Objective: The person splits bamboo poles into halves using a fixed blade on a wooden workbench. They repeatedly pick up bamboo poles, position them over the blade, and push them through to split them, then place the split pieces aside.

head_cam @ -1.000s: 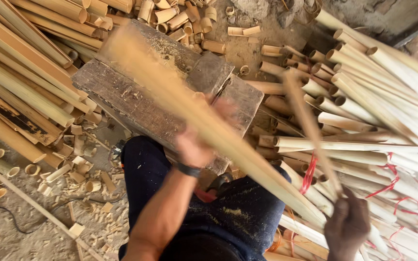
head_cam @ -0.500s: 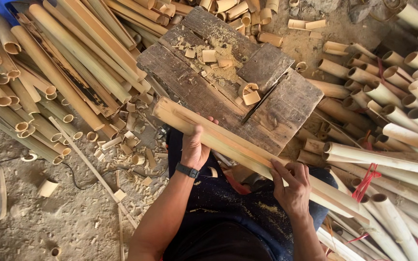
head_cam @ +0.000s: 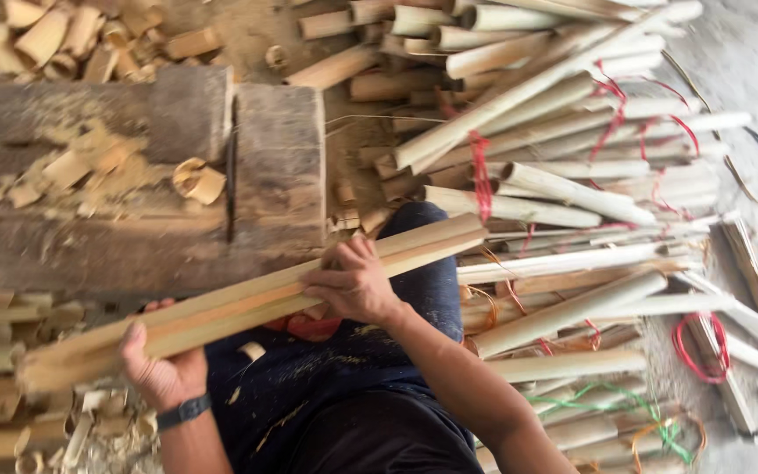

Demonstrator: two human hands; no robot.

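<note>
No packages, labels, signs or screens anywhere in view.

A bundle of split bamboo strips (head_cam: 247, 307) lies across the person's lap, in front of the wooden chopping block (head_cam: 133, 193). Offcuts (head_cam: 196, 182) sit on the block. Tied bamboo poles (head_cam: 572, 193) lie to the right.

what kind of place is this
Probably a small bamboo-working yard or workshop. A worn wooden chopping block strewn with offcuts, bundles of bamboo poles tied with red string, and both hands holding a split bamboo length on a dirt floor.
</note>
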